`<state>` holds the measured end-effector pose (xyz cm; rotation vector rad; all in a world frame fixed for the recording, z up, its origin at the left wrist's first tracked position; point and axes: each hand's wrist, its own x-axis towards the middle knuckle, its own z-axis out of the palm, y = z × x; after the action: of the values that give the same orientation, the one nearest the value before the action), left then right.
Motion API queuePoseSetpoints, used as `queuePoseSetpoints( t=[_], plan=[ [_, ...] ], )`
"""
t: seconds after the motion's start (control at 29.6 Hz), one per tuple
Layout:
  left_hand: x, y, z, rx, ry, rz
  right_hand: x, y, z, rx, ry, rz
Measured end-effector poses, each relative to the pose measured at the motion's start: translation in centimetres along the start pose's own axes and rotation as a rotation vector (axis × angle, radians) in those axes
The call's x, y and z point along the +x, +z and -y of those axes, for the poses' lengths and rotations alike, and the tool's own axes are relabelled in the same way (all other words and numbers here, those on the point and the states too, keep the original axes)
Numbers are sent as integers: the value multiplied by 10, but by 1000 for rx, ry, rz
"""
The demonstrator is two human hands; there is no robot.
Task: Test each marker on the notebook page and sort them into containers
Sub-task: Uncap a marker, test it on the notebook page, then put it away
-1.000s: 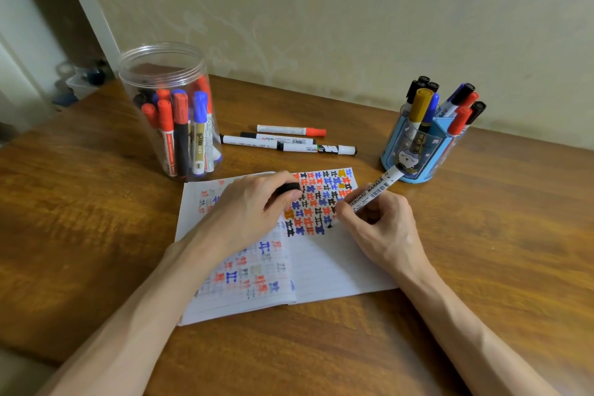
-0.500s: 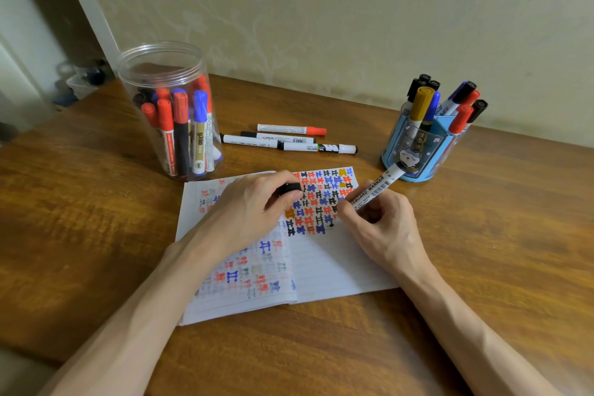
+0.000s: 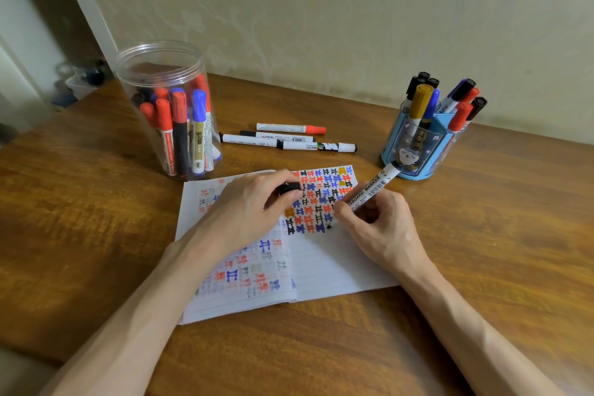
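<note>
Head view: marker tip down on the page.
My right grip [image 3: 382,228] pinches the whiteboard marker [image 3: 369,191], its black tip touching the notebook [image 3: 328,270] on the worktop [image 3: 482,251]; my left grip [image 3: 247,212] (resting on the page) curls round a black cap [image 3: 289,187].

Both bare forearms are stretched in from the near edge of the tabletop [image 3: 501,235] toward its middle, drawing closer together. The left hand [image 3: 250,212] is laid palm down, with a black cap [image 3: 289,187] pinched between thumb and curled fingers. The right hand [image 3: 382,228] is set just beside it, not touching, its fingers curled round a marker [image 3: 369,193] that is tilted tip down.
</note>
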<state>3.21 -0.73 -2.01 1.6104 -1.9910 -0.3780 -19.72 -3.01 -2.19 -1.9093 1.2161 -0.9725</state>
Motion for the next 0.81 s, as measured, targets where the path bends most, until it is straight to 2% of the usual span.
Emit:
queuePoseSetpoints(
  t=[0.13,0.47,0.67,0.81],
  plan=[
    [0,1,1,-1,8,-2,1,-1,-1,-3,23,-34],
    [0,-1,0,-42,88,-26,0,-1,2,-68,16,44],
    [-5,-4,-6,-158,89,-36,2,-3,3,181,66,-77],
    [-4,-4,-10,-175,78,-55,1,-6,6,324,79,-87]
  ],
)
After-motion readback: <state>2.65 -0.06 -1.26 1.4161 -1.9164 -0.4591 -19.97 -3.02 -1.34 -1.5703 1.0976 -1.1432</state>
